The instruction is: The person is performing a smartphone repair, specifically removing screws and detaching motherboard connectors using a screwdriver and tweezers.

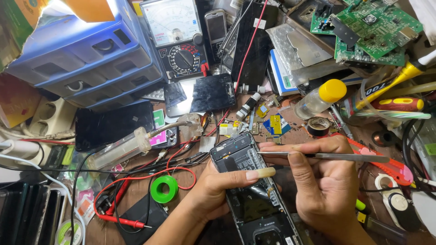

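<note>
Our left hand [213,186] grips an opened phone [252,190] from the left, thumb across it. Our right hand [318,181] pinches thin metal tweezers [327,157] over the phone's glossy black inside.

You see a black phone [247,190], silver tweezers [318,157], a green tape roll [164,189], a yellow-capped bottle [320,97], blue drawers [91,59] and red leads [136,181].

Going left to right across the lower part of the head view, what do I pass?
Green tape roll → left hand → opened black phone → right hand holding metal tweezers → red utility knife.
</note>
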